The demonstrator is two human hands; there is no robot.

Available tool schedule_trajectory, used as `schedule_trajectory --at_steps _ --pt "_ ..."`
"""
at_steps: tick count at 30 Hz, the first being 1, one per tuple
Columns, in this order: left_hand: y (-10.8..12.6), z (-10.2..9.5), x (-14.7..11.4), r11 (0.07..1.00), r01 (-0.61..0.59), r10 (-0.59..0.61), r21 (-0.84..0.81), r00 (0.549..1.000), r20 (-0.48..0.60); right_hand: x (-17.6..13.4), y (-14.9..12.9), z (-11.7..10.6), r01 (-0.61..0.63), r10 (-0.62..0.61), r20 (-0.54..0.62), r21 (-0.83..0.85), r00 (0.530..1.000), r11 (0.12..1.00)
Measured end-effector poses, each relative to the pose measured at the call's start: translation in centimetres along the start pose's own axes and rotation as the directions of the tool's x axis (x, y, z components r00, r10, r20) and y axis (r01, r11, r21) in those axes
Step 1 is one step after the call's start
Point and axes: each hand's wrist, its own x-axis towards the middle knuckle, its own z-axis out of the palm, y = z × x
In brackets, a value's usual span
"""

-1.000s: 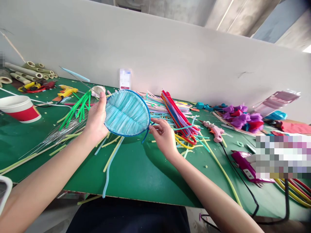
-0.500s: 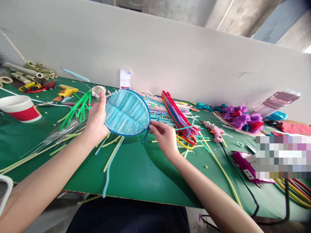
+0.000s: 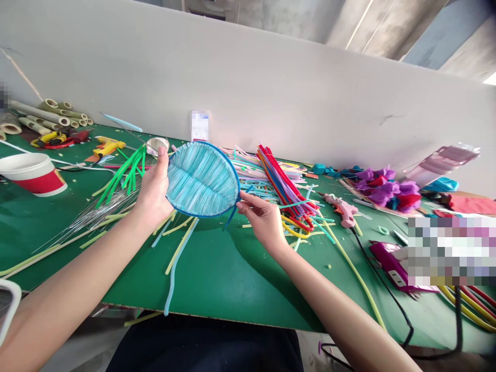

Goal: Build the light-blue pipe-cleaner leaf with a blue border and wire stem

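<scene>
Over green table [image 3: 225, 289], left hand [image 3: 155, 191] grips barely shifted disc [image 3: 201, 181] as right hand [image 3: 265, 222] stays at rim [image 3: 234, 168], hold unclear, cord [image 3: 230, 217] apparently unfastened.

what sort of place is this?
Probably a small craft workshop: a green worktop with a yellow glue gun, a pink glue gun and a bundle of coloured stems, plus a blue leaf-shaped piece in the left hand.

Saw a red-banded paper cup [image 3: 34, 175] at the left of the green counter [image 3: 225, 279], bamboo tubes [image 3: 41, 112] farther back, and a purple power strip [image 3: 391, 264] at right.
</scene>
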Motion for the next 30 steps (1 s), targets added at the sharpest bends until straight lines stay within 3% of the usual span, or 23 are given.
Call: schedule_trajectory --at_steps 10,17,30 --pt "0.22 0.39 -0.22 1.0 -0.004 0.004 -0.003 0.999 -0.041 -0.5 -0.21 -0.14 0.16 -0.149 0.07 -0.196 0.986 0.967" --pt "0.47 0.69 -0.44 1.0 0.022 -0.02 0.013 0.991 -0.129 -0.77 0.01 0.11 0.242 -0.256 0.007 -0.356 0.967 0.903" --pt "0.15 0.25 -0.27 0.999 0.026 -0.024 0.046 0.999 -0.043 -0.65 0.59 0.01 0.269 -0.284 0.017 -0.381 0.959 0.884"
